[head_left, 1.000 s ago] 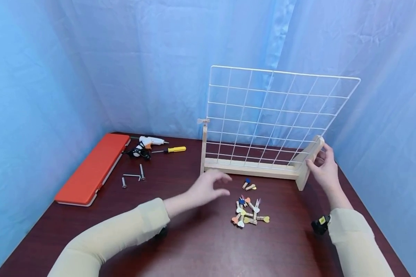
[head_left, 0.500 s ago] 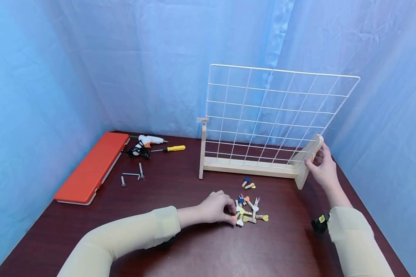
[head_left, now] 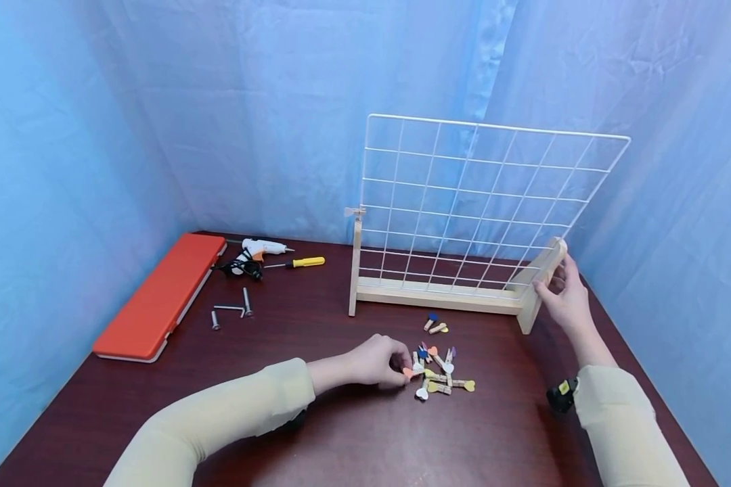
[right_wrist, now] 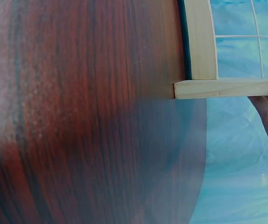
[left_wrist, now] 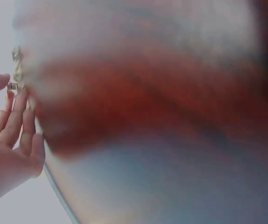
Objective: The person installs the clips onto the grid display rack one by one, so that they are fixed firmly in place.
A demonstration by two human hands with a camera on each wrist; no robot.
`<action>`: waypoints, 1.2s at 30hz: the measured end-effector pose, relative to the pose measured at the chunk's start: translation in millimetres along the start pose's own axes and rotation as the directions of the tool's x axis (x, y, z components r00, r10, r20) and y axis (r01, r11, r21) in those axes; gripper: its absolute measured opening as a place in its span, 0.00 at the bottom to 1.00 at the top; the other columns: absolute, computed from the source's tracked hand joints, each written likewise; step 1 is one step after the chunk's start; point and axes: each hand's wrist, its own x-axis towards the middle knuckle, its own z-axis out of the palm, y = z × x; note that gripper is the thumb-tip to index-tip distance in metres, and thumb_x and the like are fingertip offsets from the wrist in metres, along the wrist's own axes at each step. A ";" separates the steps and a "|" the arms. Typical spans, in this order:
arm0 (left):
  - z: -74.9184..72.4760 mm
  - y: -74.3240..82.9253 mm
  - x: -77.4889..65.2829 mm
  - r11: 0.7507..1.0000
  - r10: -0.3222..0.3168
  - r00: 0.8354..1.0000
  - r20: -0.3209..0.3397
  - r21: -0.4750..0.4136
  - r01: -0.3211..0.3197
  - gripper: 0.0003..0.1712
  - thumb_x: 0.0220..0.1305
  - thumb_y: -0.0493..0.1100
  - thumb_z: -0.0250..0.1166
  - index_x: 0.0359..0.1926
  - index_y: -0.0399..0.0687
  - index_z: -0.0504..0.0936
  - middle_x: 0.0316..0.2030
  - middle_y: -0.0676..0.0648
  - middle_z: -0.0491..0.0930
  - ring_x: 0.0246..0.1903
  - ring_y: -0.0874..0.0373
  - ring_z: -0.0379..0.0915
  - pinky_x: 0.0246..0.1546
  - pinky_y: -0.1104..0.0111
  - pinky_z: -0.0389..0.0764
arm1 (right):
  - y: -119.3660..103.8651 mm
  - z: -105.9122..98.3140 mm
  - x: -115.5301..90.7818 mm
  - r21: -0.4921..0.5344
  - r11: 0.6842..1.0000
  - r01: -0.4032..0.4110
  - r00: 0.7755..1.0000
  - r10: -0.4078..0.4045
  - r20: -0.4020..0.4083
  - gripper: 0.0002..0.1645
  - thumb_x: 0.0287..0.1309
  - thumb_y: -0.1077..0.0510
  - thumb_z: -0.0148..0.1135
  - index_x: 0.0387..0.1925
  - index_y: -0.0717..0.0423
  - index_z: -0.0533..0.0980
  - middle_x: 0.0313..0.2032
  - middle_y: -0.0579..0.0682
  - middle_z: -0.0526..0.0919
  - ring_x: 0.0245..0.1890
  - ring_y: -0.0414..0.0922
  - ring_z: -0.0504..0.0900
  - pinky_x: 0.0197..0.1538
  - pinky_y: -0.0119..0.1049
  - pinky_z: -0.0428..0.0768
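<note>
Left hand (head_left: 374, 362) pinches an orange-heart clothespin (head_left: 409, 373) between thumb and fingertips, at the left edge of a loose clothespin pile (head_left: 440, 388) on the table (head_left: 353, 439). Pile is mixed: white, yellow, orange, blue and purple tops, some overlapping. Two more clothespins, one blue-topped (head_left: 430, 321), one yellow-topped (head_left: 439, 329), lie just behind it, near the stand's base bar (head_left: 438, 299).

Right hand (head_left: 565, 297) clamped on the stand's right side panel (head_left: 536, 294), thumb on one face, fingers round the other. White wire grid (head_left: 496, 126) stands between the side pieces, leaning back. Small pale piece (head_left: 355, 212) atop the left post (head_left: 355, 270).

Table's left side: red case (head_left: 161, 297), closed; white glue gun (head_left: 264, 247) with black cord; yellow-handled screwdriver (head_left: 307, 262); two bolts (head_left: 247, 302), hex key (head_left: 228, 308) between. Left wrist view mostly blurred.
</note>
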 end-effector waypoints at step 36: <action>-206.3 -23.6 34.5 0.948 -0.250 0.446 -0.859 -0.311 -0.068 0.12 0.46 0.50 0.70 0.32 0.51 0.86 0.30 0.52 0.83 0.30 0.64 0.72 0.28 0.71 0.73 | 4.5 -5.1 -6.1 0.013 1.000 0.010 1.000 -0.010 -0.013 0.43 0.54 0.58 0.58 0.67 0.37 0.48 0.53 0.66 0.70 0.41 0.20 0.65 0.40 0.14 0.67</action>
